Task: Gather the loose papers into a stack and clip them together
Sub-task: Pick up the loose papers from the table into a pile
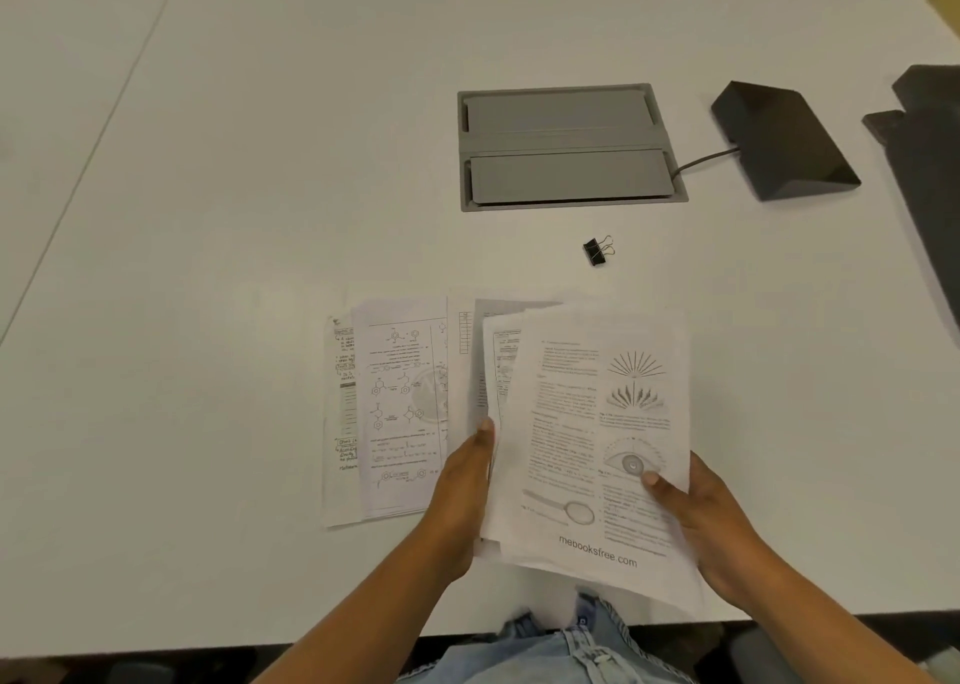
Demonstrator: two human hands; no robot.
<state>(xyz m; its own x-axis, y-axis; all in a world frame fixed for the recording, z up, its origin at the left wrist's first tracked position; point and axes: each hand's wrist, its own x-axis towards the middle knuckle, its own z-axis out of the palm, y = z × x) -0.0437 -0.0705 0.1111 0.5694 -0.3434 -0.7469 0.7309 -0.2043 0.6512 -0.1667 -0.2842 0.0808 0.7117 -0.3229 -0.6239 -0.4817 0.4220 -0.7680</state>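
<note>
Loose white printed papers (597, 423) sit fanned near your edge of the plain white table (260, 163). Your left hand (462, 496) and right hand (696, 517) both clasp their sides; a small black binder clip (597, 252) lies beyond, below a grey recessed cable hatch (566, 148).

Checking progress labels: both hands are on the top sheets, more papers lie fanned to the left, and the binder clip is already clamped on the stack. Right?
Not quite. The binder clip lies loose on the table, apart from the papers, as the head view shows. The rest holds: left hand and right hand on the top sheets, more papers fanned left.
</note>
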